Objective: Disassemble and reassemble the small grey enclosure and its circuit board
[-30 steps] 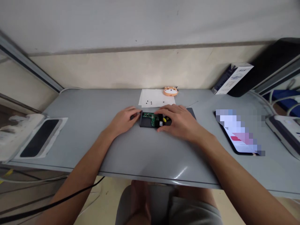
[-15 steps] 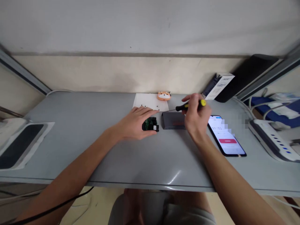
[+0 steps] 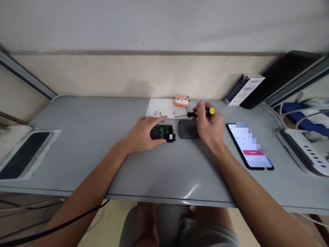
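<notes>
In the head view, my right hand is wrapped round a screwdriver with a black and yellow handle. Its thin shaft points left, the tip over the near edge of a white paper sheet. Close to that tip lies a single small dark screw; several more screws lie further left. My left hand rests at a green circuit board with black connectors, thumb and fingers spread along its two sides. A dark grey metal case sits partly under my right hand.
An orange animal-faced case sits on the paper's back edge. Right of my right hand lies a lit phone, with a power strip beyond. A box leans at the back right. Another dark device lies at far left.
The screwdriver and my right hand have shifted left, its tip moving from my left fingertips to the paper's edge. My left hand has drawn back slightly, showing more of the circuit board.
</notes>
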Tool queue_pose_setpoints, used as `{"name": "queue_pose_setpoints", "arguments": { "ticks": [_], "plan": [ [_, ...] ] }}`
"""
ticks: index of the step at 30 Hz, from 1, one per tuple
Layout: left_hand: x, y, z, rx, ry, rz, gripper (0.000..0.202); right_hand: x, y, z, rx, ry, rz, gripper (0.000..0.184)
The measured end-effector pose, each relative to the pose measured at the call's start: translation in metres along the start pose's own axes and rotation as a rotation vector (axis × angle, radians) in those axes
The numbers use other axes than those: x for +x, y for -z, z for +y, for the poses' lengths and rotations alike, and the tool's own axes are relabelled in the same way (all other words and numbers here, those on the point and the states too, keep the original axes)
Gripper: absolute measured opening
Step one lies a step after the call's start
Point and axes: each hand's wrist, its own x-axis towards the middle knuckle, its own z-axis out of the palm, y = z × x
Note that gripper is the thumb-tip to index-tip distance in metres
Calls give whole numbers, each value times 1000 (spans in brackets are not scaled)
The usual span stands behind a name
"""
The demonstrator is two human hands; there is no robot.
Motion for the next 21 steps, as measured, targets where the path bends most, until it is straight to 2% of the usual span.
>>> {"name": "queue_pose_setpoints", "arguments": {
  "ticks": [6,15,21],
  "plan": [
    [0,-3,0,-26,-10,-7,70,-1,-3,-6,149,-36,78,54],
    [0,-4,0,-47,27,10,63,1,-11,3,295,-275,84,60],
    [2,-8,1,-91,19,16,52,6,-8,8,265,-280,143,62]
  ]
}}
